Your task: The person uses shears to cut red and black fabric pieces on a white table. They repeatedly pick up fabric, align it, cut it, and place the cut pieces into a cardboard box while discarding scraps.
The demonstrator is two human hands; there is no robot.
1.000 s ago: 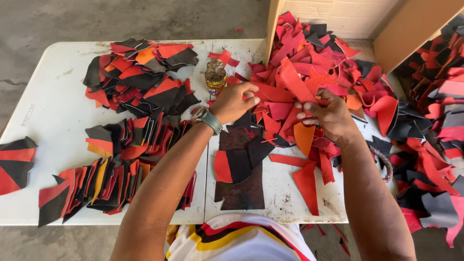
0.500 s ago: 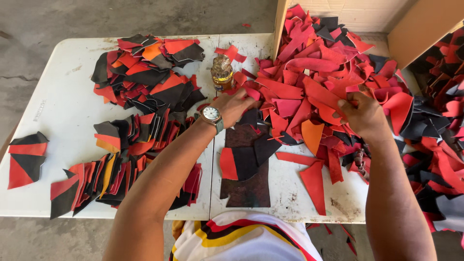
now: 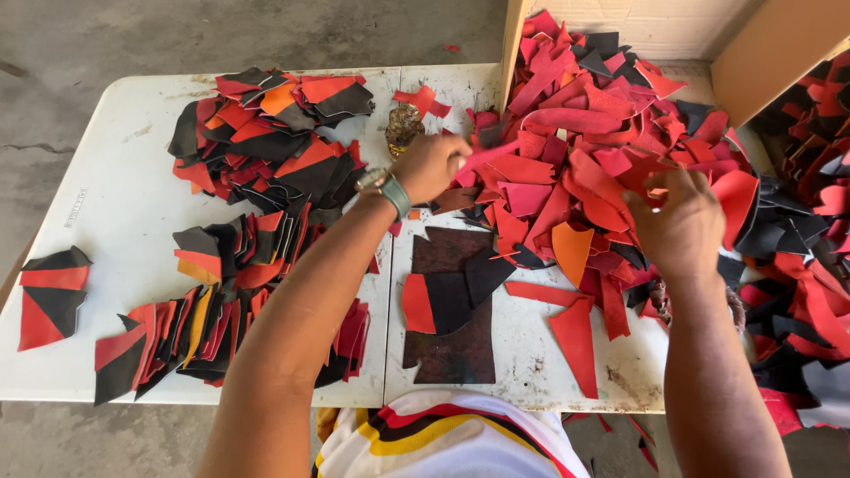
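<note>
My left hand (image 3: pixel 432 165), with a wristwatch (image 3: pixel 386 186) on it, pinches a pinkish-red leather scrap (image 3: pixel 489 155) at the near edge of a big heap of red scraps (image 3: pixel 575 133). My right hand (image 3: pixel 680 223) is curled, back up, with its fingers dug into the heap's right side; what they grip is hidden. Below and between the hands, a dark brown leather sheet (image 3: pixel 452 345) lies on the white table (image 3: pixel 124 204) with a red piece (image 3: pixel 418 303) and black pieces (image 3: pixel 460 292) on top.
Stacks of red, orange and black cut pieces (image 3: pixel 266 142) fill the table's left half, with rows (image 3: pixel 212 327) near the front edge and a small stack (image 3: pixel 51 296) at far left. A small jar (image 3: pixel 403 128) stands mid-table. A cardboard box wall (image 3: pixel 512 40) rises behind. Black scraps (image 3: pixel 797 265) are piled at right.
Both hands have moved up and away from the brown sheet into the red heap. The left hand now pinches a pinkish-red scrap; the right has shifted further right.
</note>
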